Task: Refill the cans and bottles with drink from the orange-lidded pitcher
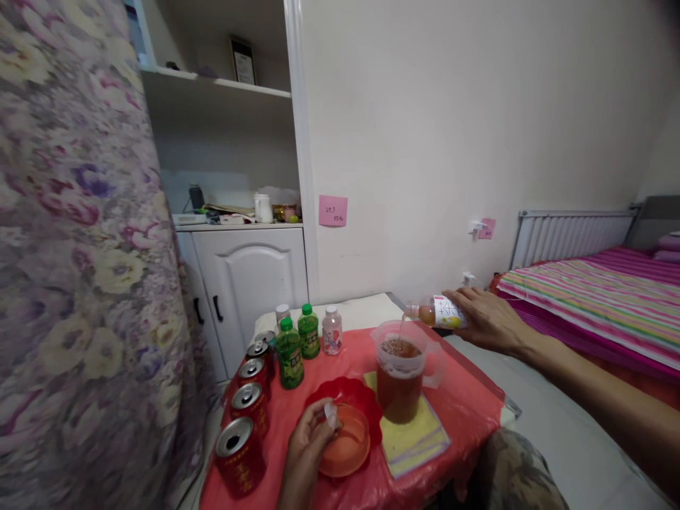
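My right hand (478, 317) grips a small drink bottle (443, 312) with a white label, tipped nearly flat. A thin stream runs from its mouth into a clear plastic pitcher (399, 386), which holds brown liquid with froth on top. The pitcher stands on a folded yellow cloth (417, 443), its handle to the right. My left hand (312, 433) pinches a white bottle cap (331, 415) above a scalloped red plate (340, 387). In that plate lies a round orange dish or lid (348, 453), partly covered by my left hand.
Several opened red cans (241, 457) line the table's left side. Two green bottles (290, 358) and a pale bottle (332, 331) stand at the back, another partly hidden behind them. A red cover (467, 397) lies on the table. A bed (579, 283) is at right, a floral curtain (90, 248) at left.
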`<state>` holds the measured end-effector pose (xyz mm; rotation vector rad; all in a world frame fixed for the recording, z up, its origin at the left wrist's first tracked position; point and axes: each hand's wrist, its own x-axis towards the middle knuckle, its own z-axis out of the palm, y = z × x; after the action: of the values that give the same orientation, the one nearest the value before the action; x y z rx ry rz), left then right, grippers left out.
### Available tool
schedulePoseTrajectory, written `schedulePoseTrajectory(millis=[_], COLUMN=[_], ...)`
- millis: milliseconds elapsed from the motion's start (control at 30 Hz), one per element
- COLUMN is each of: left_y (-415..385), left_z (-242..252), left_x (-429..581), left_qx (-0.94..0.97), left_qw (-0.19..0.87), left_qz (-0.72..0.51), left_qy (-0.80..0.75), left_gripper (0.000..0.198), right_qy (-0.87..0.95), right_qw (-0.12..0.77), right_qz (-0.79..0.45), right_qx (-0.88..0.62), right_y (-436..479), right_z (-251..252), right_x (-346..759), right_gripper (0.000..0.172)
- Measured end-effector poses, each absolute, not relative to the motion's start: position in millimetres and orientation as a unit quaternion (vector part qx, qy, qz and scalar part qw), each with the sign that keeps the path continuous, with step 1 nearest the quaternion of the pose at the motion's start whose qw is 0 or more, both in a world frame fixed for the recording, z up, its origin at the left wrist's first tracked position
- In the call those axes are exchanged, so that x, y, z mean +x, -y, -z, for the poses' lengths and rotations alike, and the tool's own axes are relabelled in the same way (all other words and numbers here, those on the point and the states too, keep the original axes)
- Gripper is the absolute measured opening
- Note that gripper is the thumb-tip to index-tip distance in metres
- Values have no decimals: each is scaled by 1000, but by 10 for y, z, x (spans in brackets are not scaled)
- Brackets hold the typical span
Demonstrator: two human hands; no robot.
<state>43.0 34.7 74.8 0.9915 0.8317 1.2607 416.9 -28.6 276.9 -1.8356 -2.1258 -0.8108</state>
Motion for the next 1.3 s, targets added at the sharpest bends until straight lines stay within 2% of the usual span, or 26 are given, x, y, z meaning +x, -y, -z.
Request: schedulePoseTrajectory(millis=[500, 800, 1300], left_y=[-291, -239, -249], left_z=[-815, -893, -883], left_x=[438, 459, 462], left_qx=[435, 429, 423], left_qw=[617, 611, 614], left_qz=[-550, -553, -551], left_qy=[-359, -370, -375], left_gripper=[56, 55, 60], right_qy=[728, 722, 717], right_qw=[107, 101, 97], right_qz=[277, 281, 280], right_qx=[-618, -625, -631], right_y=[259, 268, 271], right_z=[-2798, -2810, -2807], right_x=[4189, 4260, 4317], right_gripper=[45, 51, 50])
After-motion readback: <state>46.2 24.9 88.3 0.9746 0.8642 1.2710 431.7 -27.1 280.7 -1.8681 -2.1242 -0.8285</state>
